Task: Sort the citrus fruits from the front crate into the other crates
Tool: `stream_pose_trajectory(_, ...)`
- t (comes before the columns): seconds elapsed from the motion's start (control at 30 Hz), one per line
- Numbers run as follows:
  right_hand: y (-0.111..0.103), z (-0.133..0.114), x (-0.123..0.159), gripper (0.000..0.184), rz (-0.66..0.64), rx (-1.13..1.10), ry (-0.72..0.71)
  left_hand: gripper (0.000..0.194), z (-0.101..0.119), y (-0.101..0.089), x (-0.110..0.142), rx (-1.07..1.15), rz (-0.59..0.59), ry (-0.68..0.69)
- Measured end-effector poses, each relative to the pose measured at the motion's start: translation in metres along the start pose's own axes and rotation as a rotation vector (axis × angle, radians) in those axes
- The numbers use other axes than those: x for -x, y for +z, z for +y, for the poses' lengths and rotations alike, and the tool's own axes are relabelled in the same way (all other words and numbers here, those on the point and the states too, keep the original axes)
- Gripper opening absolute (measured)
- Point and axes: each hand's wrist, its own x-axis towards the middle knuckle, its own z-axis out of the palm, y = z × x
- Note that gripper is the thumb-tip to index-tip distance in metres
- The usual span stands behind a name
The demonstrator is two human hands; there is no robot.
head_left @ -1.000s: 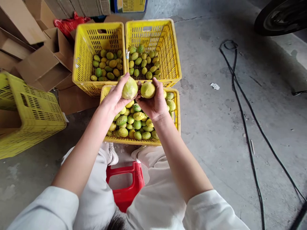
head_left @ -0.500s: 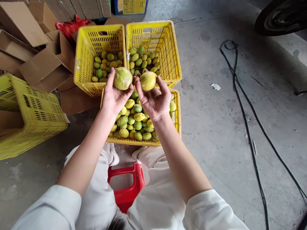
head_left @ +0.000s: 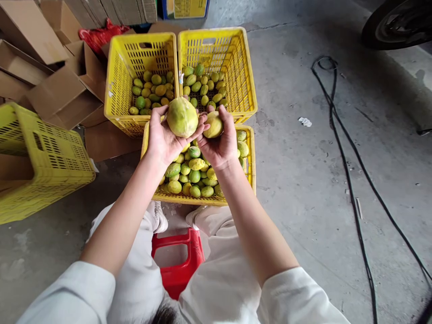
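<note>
My left hand (head_left: 165, 135) is closed round a large yellow-green lemon (head_left: 182, 117), its thumb and fingers cupping the sides. Beside it my right hand (head_left: 219, 139) grips a smaller yellow lemon (head_left: 213, 125), partly covered by the fingers. Both hands are raised close together, fingertips nearly meeting. Directly below them stands a yellow crate (head_left: 250, 180) heaped with green and yellow lemons (head_left: 195, 176); my hands and forearms hide part of it.
Behind are two more yellow crates, left (head_left: 113, 76) and right (head_left: 248, 72), with lemons at the bottom. A tilted yellow crate (head_left: 64, 157) and cardboard boxes (head_left: 64, 94) lie left. A red stool (head_left: 178, 274) is below me; a black cable (head_left: 351, 180) and a wheel (head_left: 388, 27) are right.
Both lemons have been turned within my hands. My hands first spread apart slightly, then drew together again, the left lemon shifting right and toward the camera. The crates stay put.
</note>
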Motion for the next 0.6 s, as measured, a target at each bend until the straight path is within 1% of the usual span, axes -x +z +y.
stream_pose_trajectory(0.07, 0.001, -0.004, 0.002, 0.019, -0.008, -0.02, 0.002, 0.04, 0.001, 0.0, 0.002, -0.022, -0.025, 0.01)
stream_pose_trajectory(0.17, 0.006, -0.01, 0.008, 0.016, -0.012, -0.177, 0.013, 0.037, 0.002, -0.003, 0.0, -0.027, -0.068, 0.026)
stream_pose_trajectory(0.23, 0.01, -0.011, 0.012, 0.016, 0.014, -0.225, 0.037, 0.039, 0.002, -0.004, -0.002, -0.013, -0.082, 0.01)
stream_pose_trajectory(0.3, 0.014, -0.011, 0.015, 0.016, 0.056, -0.184, 0.068, 0.037, 0.0, -0.004, -0.004, -0.025, -0.078, -0.016)
stream_pose_trajectory(0.43, 0.017, -0.01, 0.016, 0.018, 0.116, -0.05, 0.115, 0.029, -0.005, -0.005, -0.004, -0.126, -0.095, -0.026)
stream_pose_trajectory(0.53, 0.017, -0.011, 0.015, 0.024, 0.119, -0.045, 0.1, 0.033, -0.003, -0.006, -0.002, -0.148, -0.104, -0.042)
stream_pose_trajectory(0.6, 0.016, -0.013, 0.015, 0.022, 0.102, -0.068, 0.072, 0.038, 0.001, -0.006, -0.001, -0.133, -0.111, -0.046)
